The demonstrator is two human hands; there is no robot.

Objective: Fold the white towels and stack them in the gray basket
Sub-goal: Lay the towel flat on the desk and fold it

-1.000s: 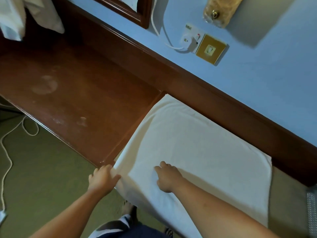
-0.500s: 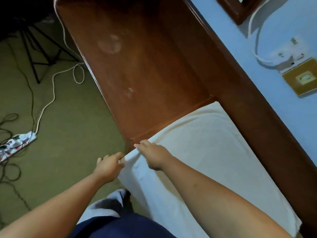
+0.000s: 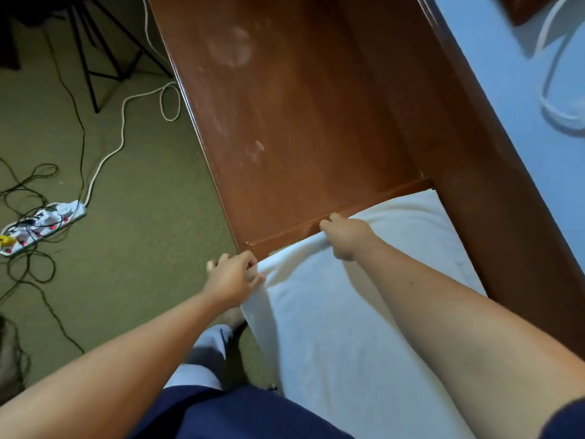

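Left hand (image 3: 232,277), right hand (image 3: 346,236) pinch towel (image 3: 348,327) edge; wooden shelf (image 3: 300,122) adjoining.

Arms outstretched; left hand (image 3: 232,278) and right hand (image 3: 346,236) pinch the towel (image 3: 332,327) with curled fingers (image 3: 222,259)

A white towel (image 3: 342,315) lies spread beside the brown wooden desk (image 3: 300,122), its far edge against the desk's raised lip. The left hand (image 3: 232,280) pinches the towel's corner just off the desk's near corner. The right hand (image 3: 346,236) grips the towel's far edge at the lip. Left of the desk, a white power strip (image 3: 41,224) and its cables lie on green carpet (image 3: 142,217).
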